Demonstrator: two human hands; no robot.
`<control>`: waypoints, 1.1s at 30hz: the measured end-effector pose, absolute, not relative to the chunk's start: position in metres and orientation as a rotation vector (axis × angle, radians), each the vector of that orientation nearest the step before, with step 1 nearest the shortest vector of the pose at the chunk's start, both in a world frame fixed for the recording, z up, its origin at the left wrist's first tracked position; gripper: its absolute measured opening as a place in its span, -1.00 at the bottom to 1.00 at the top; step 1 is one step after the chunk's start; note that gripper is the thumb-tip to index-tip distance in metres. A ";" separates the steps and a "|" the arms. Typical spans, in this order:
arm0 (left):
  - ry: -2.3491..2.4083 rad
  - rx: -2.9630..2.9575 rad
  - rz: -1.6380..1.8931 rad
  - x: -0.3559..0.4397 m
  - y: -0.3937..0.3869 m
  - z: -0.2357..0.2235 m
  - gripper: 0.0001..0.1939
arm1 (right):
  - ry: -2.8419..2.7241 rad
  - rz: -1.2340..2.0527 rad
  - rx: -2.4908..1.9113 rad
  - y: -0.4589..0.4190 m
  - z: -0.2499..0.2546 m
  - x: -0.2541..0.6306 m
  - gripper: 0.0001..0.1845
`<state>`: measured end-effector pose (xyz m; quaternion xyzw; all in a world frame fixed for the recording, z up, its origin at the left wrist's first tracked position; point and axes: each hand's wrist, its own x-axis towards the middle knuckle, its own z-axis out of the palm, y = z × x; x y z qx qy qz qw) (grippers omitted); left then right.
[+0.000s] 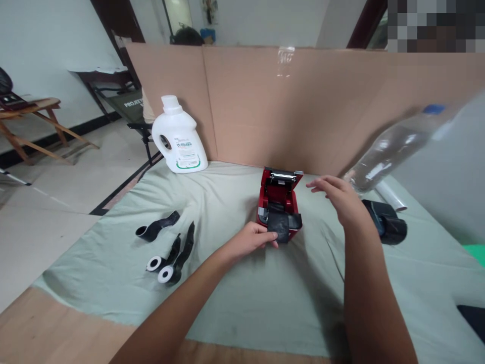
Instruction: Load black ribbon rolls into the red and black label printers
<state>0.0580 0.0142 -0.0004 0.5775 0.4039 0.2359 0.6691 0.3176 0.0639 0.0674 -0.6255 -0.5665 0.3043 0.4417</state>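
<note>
Red printer (281,192) between two hands

It stands open toward the cloth's (235,303) far edge. Left hand (257,236) pinches the black strip (278,224) at its front; right hand (338,194), fingers loosely apart, hovers just beside its raised lid (284,176).

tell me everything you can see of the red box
The red box, apparently plastic, stands on the green cloth before the cardboard. Its lid is up, showing a shiny bar and a red hollow. A black strip hangs over its near side, held by the left hand. Whether that hand touches the box is unclear. The right hand is near the lid, apart from it.
</note>
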 end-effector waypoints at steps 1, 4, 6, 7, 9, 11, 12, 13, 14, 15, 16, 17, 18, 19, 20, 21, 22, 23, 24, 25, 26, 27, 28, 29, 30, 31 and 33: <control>0.909 1.287 0.527 0.059 0.014 0.000 -0.54 | -1.326 0.728 -1.547 0.065 0.064 0.320 -0.67; 0.874 1.260 0.500 0.061 0.013 -0.001 -0.59 | -1.227 0.789 -1.482 0.077 0.044 0.314 -0.54; 0.854 1.271 0.486 0.062 0.012 -0.002 -0.60 | -1.236 0.848 -1.432 0.086 0.032 0.303 -0.44; 0.850 1.280 0.481 0.063 0.011 -0.002 -0.59 | -1.245 0.851 -1.411 0.090 0.027 0.297 -0.41; 0.849 1.299 0.466 0.064 0.010 -0.002 -0.59 | -1.265 0.817 -1.380 0.095 0.020 0.289 -0.42; 0.846 1.313 0.446 0.064 0.008 -0.001 -0.59 | -1.263 0.773 -1.371 0.094 0.015 0.285 -0.48; 0.849 1.317 0.437 0.064 0.008 0.000 -0.59 | -1.257 0.760 -1.372 0.092 0.013 0.285 -0.52; 0.853 1.319 0.429 0.064 0.007 0.001 -0.59 | -1.250 0.749 -1.372 0.088 0.010 0.286 -0.56; 0.856 1.320 0.426 0.064 0.007 0.001 -0.58 | -1.248 0.737 -1.367 0.083 0.007 0.287 -0.59; 0.858 1.322 0.424 0.064 0.007 0.001 -0.58 | -1.256 0.723 -1.357 0.077 0.003 0.287 -0.62; 0.856 1.324 0.422 0.065 0.007 0.000 -0.58 | -1.274 0.711 -1.345 0.070 -0.002 0.288 -0.66; 0.851 1.325 0.421 0.065 0.007 0.000 -0.57 | -1.293 0.701 -1.332 0.063 -0.007 0.288 -0.68; 0.842 1.326 0.418 0.065 0.007 -0.001 -0.57 | -1.306 0.702 -1.321 0.057 -0.012 0.288 -0.71; 0.834 1.325 0.413 0.066 0.007 -0.003 -0.57 | -1.308 0.714 -1.315 0.051 -0.017 0.287 -0.72; 0.829 1.322 0.410 0.067 0.007 -0.004 -0.58 | -1.300 0.737 -1.316 0.046 -0.022 0.286 -0.71; 0.824 1.319 0.406 0.068 0.006 -0.005 -0.57 | -1.284 0.758 -1.321 0.043 -0.027 0.284 -0.68; 0.821 1.316 0.404 0.068 0.006 -0.007 -0.57 | -1.268 0.775 -1.323 0.041 -0.031 0.281 -0.62; 0.818 1.314 0.403 0.069 0.005 -0.008 -0.57 | -1.251 0.787 -1.322 0.040 -0.034 0.279 -0.56; 0.819 1.314 0.403 0.069 0.005 -0.008 -0.57 | -1.230 0.799 -1.317 0.039 -0.037 0.276 -0.49; 0.820 1.316 0.402 0.069 0.004 -0.009 -0.57 | -1.205 0.813 -1.306 0.040 -0.039 0.273 -0.44; 0.824 1.323 0.396 0.069 0.004 -0.008 -0.56 | -1.178 0.833 -1.293 0.040 -0.041 0.271 -0.40; 0.838 1.339 0.385 0.067 0.004 -0.007 -0.55 | -1.154 0.857 -1.280 0.041 -0.042 0.269 -0.37; 0.865 1.368 0.382 0.065 0.006 -0.005 -0.53 | -1.141 0.883 -1.270 0.042 -0.043 0.267 -0.35; 0.905 1.409 0.395 0.062 0.009 -0.003 -0.51 | -1.137 0.903 -1.264 0.042 -0.044 0.266 -0.34; 0.956 1.459 0.424 0.059 0.013 -0.001 -0.47 | -1.137 0.915 -1.259 0.042 -0.044 0.265 -0.34; 1.016 1.507 0.471 0.055 0.018 0.000 -0.43 | -1.133 0.922 -1.251 0.042 -0.044 0.264 -0.33; 1.144 1.555 0.631 0.048 0.032 0.002 -0.38 | -1.097 0.945 -1.222 0.042 -0.045 0.264 -0.34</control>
